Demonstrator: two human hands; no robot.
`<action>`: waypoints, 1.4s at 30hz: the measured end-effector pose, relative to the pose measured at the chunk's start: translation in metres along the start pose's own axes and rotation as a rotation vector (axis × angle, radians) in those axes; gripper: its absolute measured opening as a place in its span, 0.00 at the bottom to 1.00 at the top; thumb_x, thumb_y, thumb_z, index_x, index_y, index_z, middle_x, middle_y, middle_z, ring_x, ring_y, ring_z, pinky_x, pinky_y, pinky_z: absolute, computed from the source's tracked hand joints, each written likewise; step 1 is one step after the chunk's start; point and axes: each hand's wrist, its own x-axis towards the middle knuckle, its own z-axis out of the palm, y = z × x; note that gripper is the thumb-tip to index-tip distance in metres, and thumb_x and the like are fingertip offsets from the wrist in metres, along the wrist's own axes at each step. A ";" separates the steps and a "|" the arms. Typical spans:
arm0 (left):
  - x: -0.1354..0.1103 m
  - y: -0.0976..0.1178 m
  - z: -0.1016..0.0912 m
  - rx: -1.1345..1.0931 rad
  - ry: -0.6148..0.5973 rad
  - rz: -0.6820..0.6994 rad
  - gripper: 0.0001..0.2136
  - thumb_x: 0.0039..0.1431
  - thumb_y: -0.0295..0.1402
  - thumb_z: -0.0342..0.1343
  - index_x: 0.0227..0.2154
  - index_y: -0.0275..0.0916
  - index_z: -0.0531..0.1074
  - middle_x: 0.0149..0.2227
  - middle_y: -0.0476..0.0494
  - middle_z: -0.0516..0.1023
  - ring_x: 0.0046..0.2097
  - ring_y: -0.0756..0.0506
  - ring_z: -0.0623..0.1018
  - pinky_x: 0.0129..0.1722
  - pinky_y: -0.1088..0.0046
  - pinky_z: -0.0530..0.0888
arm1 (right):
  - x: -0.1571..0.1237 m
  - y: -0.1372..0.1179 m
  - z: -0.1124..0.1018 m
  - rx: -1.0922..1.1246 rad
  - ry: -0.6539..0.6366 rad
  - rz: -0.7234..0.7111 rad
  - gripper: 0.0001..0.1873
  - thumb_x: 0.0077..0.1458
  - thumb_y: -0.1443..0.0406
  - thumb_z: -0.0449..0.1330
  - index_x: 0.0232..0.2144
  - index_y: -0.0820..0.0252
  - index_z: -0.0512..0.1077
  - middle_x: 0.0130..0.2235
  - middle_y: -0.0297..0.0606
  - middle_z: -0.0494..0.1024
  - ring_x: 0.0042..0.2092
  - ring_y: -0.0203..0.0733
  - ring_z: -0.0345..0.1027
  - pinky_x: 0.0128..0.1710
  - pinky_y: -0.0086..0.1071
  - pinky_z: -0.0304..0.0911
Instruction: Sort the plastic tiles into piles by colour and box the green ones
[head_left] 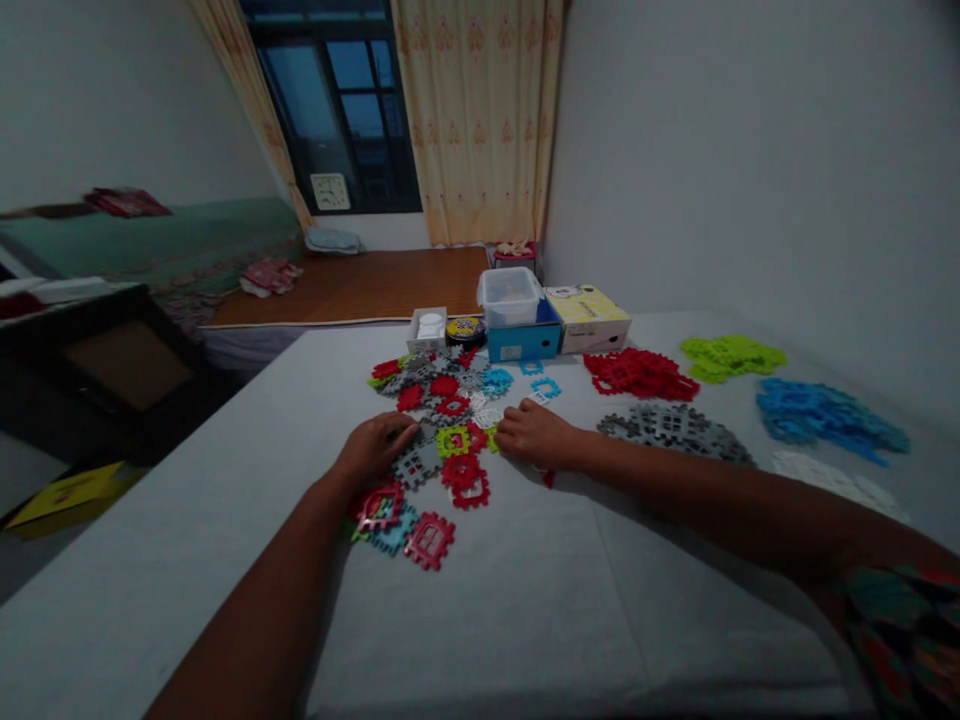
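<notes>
A mixed heap of flat plastic interlocking tiles (pixel 442 400), red, grey, green, blue and white, lies on a white table (pixel 525 600). My left hand (pixel 375 445) rests knuckles-up on the heap's near left side, fingers curled over a grey tile (pixel 418 462). My right hand (pixel 536 432) lies on the heap's right edge, fingers bent down onto small white and green tiles (pixel 491 420); what they grip is hidden. A red tile (pixel 429 540) and a red pair (pixel 469 480) lie nearest me.
Sorted piles lie to the right: red (pixel 637 373), green (pixel 731 355), blue (pixel 825 412), grey (pixel 675 428), white (pixel 832 478). A blue box (pixel 523 342) under a clear tub (pixel 510 295), a yellow-white box (pixel 589 315), a white box (pixel 427 328) and a round tin (pixel 465 328) stand at the far edge.
</notes>
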 end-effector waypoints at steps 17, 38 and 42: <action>0.000 0.004 0.000 -0.006 0.017 -0.020 0.22 0.60 0.52 0.44 0.38 0.42 0.77 0.43 0.42 0.80 0.44 0.42 0.78 0.48 0.65 0.73 | 0.002 0.003 -0.002 0.024 -0.024 -0.013 0.08 0.61 0.65 0.54 0.37 0.62 0.72 0.40 0.44 0.75 0.45 0.47 0.62 0.38 0.37 0.52; 0.000 0.000 0.002 -0.014 0.028 -0.006 0.22 0.61 0.51 0.44 0.38 0.42 0.77 0.41 0.43 0.80 0.43 0.43 0.78 0.47 0.67 0.73 | -0.004 0.000 -0.012 0.108 -0.022 -0.045 0.07 0.60 0.65 0.56 0.36 0.61 0.73 0.39 0.43 0.77 0.44 0.46 0.63 0.38 0.37 0.53; 0.000 -0.004 0.005 -0.018 0.040 0.011 0.21 0.62 0.50 0.44 0.37 0.42 0.77 0.42 0.43 0.80 0.43 0.43 0.78 0.48 0.67 0.73 | -0.003 -0.004 -0.011 0.098 0.023 -0.022 0.07 0.59 0.66 0.54 0.35 0.62 0.72 0.38 0.43 0.77 0.43 0.45 0.63 0.38 0.37 0.51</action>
